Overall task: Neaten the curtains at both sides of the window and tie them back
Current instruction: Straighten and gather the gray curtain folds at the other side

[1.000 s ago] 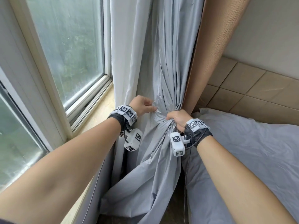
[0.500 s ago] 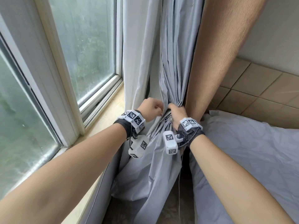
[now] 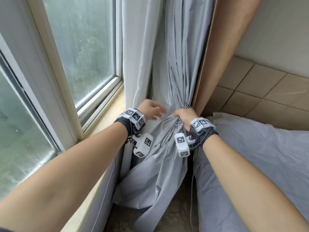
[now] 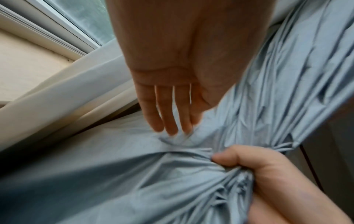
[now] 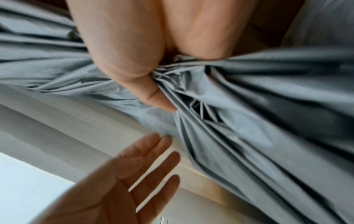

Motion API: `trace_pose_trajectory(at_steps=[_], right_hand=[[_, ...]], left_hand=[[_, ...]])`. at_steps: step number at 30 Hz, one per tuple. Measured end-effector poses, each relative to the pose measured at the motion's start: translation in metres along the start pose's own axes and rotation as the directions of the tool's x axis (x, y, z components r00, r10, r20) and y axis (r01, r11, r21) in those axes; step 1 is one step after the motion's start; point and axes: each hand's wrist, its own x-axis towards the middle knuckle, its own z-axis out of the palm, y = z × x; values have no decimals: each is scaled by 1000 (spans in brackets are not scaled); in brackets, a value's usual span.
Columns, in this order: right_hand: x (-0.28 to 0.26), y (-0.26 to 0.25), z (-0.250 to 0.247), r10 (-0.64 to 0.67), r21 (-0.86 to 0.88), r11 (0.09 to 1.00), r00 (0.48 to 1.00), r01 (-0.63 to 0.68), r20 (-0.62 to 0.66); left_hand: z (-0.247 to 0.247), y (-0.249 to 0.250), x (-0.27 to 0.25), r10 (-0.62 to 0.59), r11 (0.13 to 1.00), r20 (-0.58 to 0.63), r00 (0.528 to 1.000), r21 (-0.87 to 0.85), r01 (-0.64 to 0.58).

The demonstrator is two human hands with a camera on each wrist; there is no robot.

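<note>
A grey curtain hangs right of the window, gathered into tight pleats at sill height. My right hand grips the gathered bunch in a fist; its thumb presses the folds in the right wrist view. My left hand is just left of the bunch with fingers straight and spread, blurred by motion. In the left wrist view its fingertips touch a loose fold beside the right fist. A paler lining panel hangs at the window side. Below the grip the cloth fans out to the floor.
The window and its pale stone sill lie to the left. A brown wooden panel stands right behind the curtain. A bed with a grey sheet fills the right. Tan wall tiles sit above it.
My left hand has let go of the curtain fold and opened, its fingers now straight. The right hand keeps its grip on the bunch. The head view has moved in closer.
</note>
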Motion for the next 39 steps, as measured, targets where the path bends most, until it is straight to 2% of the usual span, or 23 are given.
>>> trace_pose_trajectory(at_steps=[1,2,7,9,12,15,20,24,27,29,31,33,35,37,39], right_hand=[[-1,0,-4,9,-12,1000,999,-8,31],[1,1,-7,22,-18,1000,998,-21,58],[-17,-4,-21,41,82,995,977,-59,208],[-20,-3,-23,29,114,992,967,-60,253],[-14,0,-23,49,143,986,970,-85,238],[-13,0,-19,53,140,987,976,-84,211],[0,7,-7,-2,73,997,999,-2,53],[-7,2,4,-106,14,994,988,108,-115],[-13,-3,21,-153,24,986,956,164,-251],[-15,-6,29,-103,67,990,961,125,-257],[-17,-7,31,-6,200,979,984,42,-176],[-16,-4,32,81,316,946,996,-65,-36],[-12,2,31,102,301,945,991,-124,88],[-13,2,30,65,236,968,992,-89,110],[-10,1,27,48,197,979,998,-55,42]], left_hand=[[-2,-2,4,28,999,-91,995,39,-25],[-4,-3,7,55,996,-120,991,78,-46],[-3,2,16,94,977,89,992,184,-110],[0,2,17,141,977,140,980,143,-161],[5,0,18,185,981,91,978,43,-190],[7,-6,22,160,983,-43,986,94,-155],[5,-13,20,119,989,-234,965,118,-94],[3,-7,8,209,960,-245,947,238,-151],[11,4,-5,306,914,-220,926,339,-221],[17,7,-9,304,923,-185,935,299,-241],[15,7,-11,261,940,-128,957,259,-222],[12,9,-17,186,961,-54,981,218,-170],[12,14,-23,124,984,45,991,125,-128],[14,22,-27,89,989,115,989,104,-101],[15,25,-26,34,997,179,983,66,-47]])
